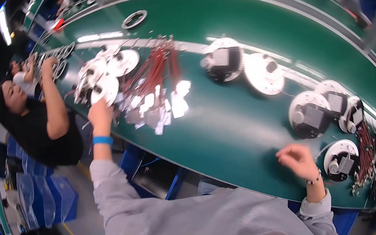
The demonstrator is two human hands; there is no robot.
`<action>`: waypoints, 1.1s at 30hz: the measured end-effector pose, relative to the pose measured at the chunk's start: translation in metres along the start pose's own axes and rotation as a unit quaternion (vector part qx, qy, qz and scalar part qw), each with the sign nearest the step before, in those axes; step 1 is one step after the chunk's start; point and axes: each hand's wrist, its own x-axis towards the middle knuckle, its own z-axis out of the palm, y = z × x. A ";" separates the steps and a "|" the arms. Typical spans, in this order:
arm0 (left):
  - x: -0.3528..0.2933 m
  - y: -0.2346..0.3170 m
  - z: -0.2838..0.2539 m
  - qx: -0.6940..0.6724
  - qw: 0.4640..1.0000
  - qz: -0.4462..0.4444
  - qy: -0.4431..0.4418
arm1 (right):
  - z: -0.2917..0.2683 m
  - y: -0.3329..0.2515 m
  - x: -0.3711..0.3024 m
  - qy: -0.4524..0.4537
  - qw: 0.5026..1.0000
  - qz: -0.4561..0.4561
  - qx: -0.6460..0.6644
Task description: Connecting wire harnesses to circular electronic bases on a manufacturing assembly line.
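Observation:
At the table's near left edge, my left hand point(100, 115), with a blue band at the wrist, is closed at the rim of a white round plate point(105, 89) that has a small dark part on it; the fingertips are partly hidden. That plate lies against a pile of similar white plates point(123, 62). My right hand point(296, 159) hovers over the table on the right, its fingers loosely bent and apart, with nothing visible in them. Nearest to it is a white round plate carrying a dark module point(342, 160).
Red wire bundles point(157, 64) with pale tags point(152, 109) lie beside the pile. More plate assemblies point(310, 114) stand along the green table point(219, 132). A white ring point(134, 19) lies on the conveyor point(173, 11). Another person point(39, 119) works at left, near blue bins point(48, 199).

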 end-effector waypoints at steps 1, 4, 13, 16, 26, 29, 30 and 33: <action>-0.007 0.013 -0.018 -0.020 0.999 -0.029 -0.031 | -0.006 -0.015 -0.010 -0.030 0.990 -0.076 -0.114; -0.049 0.034 -0.068 -0.093 0.985 0.094 0.108 | -0.011 -0.032 -0.058 -0.155 0.986 -0.065 -0.013; -0.135 0.160 -0.134 -0.452 0.793 0.345 -0.218 | 0.079 0.173 -0.371 0.008 0.913 0.215 0.346; -0.142 0.180 -0.132 -0.463 0.759 0.408 -0.207 | 0.109 0.187 -0.416 0.099 0.916 0.205 0.330; -0.187 0.156 -0.108 -0.472 0.415 0.169 -0.759 | 0.143 0.216 -0.416 0.205 0.904 0.203 0.316; -0.195 0.147 -0.104 -0.487 0.425 0.158 -0.746 | 0.134 0.224 -0.411 0.198 0.905 0.215 0.309; -0.198 0.144 -0.102 -0.491 0.428 0.156 -0.743 | 0.133 0.225 -0.410 0.198 0.905 0.219 0.308; -0.204 0.139 -0.097 -0.502 0.434 0.155 -0.732 | 0.130 0.229 -0.408 0.202 0.904 0.229 0.300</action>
